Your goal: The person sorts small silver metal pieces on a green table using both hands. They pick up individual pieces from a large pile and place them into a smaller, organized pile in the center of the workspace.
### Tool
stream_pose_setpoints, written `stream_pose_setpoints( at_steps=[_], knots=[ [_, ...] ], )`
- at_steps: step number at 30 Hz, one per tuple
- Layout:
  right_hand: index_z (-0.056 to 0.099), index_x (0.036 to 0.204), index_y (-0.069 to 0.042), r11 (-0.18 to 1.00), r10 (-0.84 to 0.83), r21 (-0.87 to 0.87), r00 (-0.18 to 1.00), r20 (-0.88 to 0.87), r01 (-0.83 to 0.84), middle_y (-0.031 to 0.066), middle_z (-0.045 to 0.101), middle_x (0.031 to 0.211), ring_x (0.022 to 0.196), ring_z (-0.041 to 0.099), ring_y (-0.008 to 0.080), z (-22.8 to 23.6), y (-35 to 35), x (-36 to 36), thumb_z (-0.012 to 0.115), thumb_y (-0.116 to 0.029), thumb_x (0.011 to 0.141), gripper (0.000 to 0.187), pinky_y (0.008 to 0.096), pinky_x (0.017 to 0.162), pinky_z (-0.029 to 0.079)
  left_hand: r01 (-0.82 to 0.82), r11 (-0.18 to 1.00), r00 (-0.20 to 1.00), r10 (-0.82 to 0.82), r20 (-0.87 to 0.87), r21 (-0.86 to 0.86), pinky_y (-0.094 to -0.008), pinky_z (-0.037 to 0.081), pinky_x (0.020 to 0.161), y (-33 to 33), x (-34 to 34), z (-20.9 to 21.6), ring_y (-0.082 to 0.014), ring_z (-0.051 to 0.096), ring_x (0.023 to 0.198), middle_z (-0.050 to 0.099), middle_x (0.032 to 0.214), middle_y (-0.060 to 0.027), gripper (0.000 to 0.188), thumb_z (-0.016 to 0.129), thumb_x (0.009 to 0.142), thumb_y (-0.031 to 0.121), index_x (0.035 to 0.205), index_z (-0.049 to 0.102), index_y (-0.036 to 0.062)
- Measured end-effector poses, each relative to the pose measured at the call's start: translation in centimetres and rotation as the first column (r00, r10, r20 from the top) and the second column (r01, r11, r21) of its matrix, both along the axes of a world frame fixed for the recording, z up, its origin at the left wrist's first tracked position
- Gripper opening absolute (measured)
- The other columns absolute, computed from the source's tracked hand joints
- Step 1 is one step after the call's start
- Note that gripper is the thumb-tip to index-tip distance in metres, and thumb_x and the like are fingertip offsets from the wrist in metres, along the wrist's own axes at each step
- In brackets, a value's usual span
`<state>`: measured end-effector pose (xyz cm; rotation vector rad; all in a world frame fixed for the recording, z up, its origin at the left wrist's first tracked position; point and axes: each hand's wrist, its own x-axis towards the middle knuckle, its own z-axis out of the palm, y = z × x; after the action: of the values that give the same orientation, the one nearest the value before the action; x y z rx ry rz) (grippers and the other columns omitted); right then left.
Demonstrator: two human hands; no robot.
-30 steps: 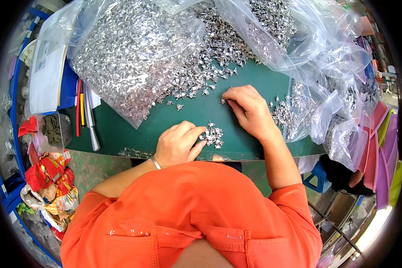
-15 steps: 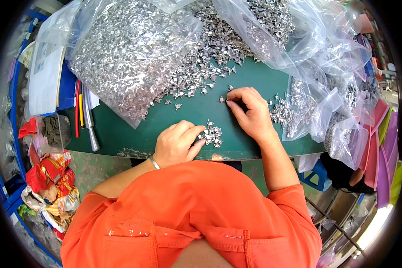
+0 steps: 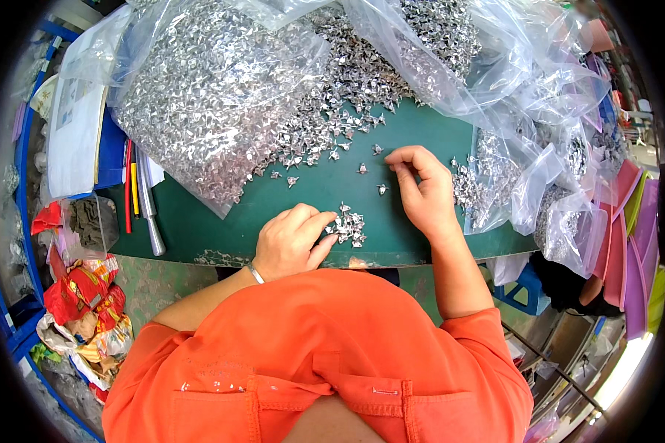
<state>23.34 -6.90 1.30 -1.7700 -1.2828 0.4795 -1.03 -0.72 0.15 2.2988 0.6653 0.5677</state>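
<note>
My left hand (image 3: 292, 240) rests at the table's near edge, thumb and index finger apart. Their tips touch the left side of a small pile of shiny, pronged metal parts (image 3: 349, 227). To the right, my right hand (image 3: 425, 188) is curled above the table, thumb and index fingertips close together. Anything between those fingertips is too small to make out. A few single parts lie loose just left of it, among them one metal part (image 3: 382, 190) below its fingertips and another (image 3: 362, 169) farther left.
A large clear bag (image 3: 207, 96) of the same parts spills onto the green table (image 3: 303, 181). More clear bags (image 3: 528, 177) lie at right. At left are a red pen (image 3: 128, 184), a metal-shafted tool (image 3: 150, 214), papers (image 3: 77, 140) and a clear box (image 3: 92, 225).
My right hand has shifted slightly to the right, away from the loose parts. A single part now shows below its fingertips. My left hand stays beside the small pile.
</note>
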Motion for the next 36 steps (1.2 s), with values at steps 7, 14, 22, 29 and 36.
stream_pose_setpoints(
  at_steps=[7,14,22,29,36],
  knots=[
    [0.065,0.091,-0.004,0.965,0.261,-0.076,0.943,0.207,-0.251,0.0109,0.065,0.092,0.088,0.063,0.0326,1.2,-1.3,-0.6,0.072,0.005,0.079,0.017,0.0403,0.076,0.052,-0.002,1.0,1.0,0.002,-0.003,0.009,-0.0348,0.051,0.067,0.0,-0.1,0.0,-0.0209,0.064,0.075,0.063,0.09,-0.004,0.033,0.083,0.078,0.01,0.11,0.072,0.0091],
    [0.066,0.092,-0.003,0.961,0.246,0.071,0.942,0.227,-0.268,0.0111,0.065,0.092,0.086,0.064,0.0311,0.3,-1.7,-1.1,0.07,0.007,0.081,0.016,0.0381,0.075,0.054,0.002,1.0,1.0,-0.002,-0.001,0.023,-0.0348,0.051,0.066,0.1,0.0,0.0,-0.0211,0.064,0.075,0.063,0.09,-0.0039,0.034,0.082,0.077,0.009,0.11,0.072,0.0089],
    [0.067,0.099,0.0,0.998,0.052,0.041,0.997,0.051,-0.054,0.0136,0.068,0.095,0.086,0.068,0.0283,0.5,-2.5,0.3,0.066,0.009,0.087,0.015,0.0347,0.076,0.054,-0.002,1.0,1.0,0.002,0.008,0.018,-0.0349,0.05,0.066,0.1,0.0,-0.1,-0.0215,0.064,0.074,0.063,0.089,-0.004,0.033,0.082,0.077,0.009,0.109,0.072,0.0088],
    [0.068,0.103,-0.002,0.987,0.162,-0.028,0.983,0.087,-0.16,0.0122,0.07,0.097,0.089,0.066,0.0312,0.4,-2.4,-1.5,0.077,0.001,0.081,0.023,0.0387,0.079,0.053,-0.001,1.0,1.0,0.001,0.006,0.017,-0.0351,0.051,0.066,0.1,0.0,0.2,-0.0217,0.064,0.075,0.063,0.09,-0.004,0.032,0.082,0.078,0.01,0.109,0.072,0.009],
    [0.069,0.099,-0.003,0.944,0.328,-0.035,0.944,0.022,-0.328,0.011,0.071,0.094,0.087,0.066,0.0316,0.4,-2.5,-1.2,0.075,0.001,0.083,0.017,0.0398,0.077,0.053,0.002,1.0,1.0,-0.002,-0.005,0.01,-0.035,0.051,0.067,0.0,-0.1,-0.1,-0.0216,0.064,0.075,0.063,0.09,-0.004,0.033,0.082,0.078,0.011,0.109,0.072,0.0091]
  ],
)
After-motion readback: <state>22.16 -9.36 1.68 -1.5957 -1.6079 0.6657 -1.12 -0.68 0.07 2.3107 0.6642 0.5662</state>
